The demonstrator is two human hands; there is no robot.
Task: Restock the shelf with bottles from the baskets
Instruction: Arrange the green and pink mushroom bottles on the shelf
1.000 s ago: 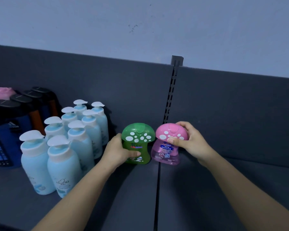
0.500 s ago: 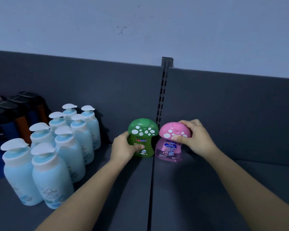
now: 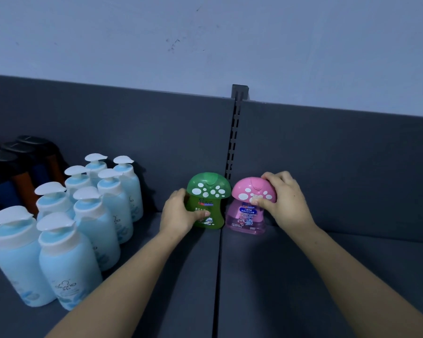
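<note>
Fingers of the left hand curl round the green mushroom-capped plastic bottle, while the right hand grips the pink mushroom-capped plastic bottle just beside them. Both, I see, now stand deeper on the dark grey shelf, ready, I judge, for release.

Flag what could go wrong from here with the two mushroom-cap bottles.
1. The right hand grips the pink bottle mainly by its cap; the lid might pop open or the bottle tip on release.
2. The green bottle, held by the left hand, stands right beside the shelf seam; its base could rock there.
3. The left forearm passes close to the blue pump bottles; pulling back might knock one over.
</note>
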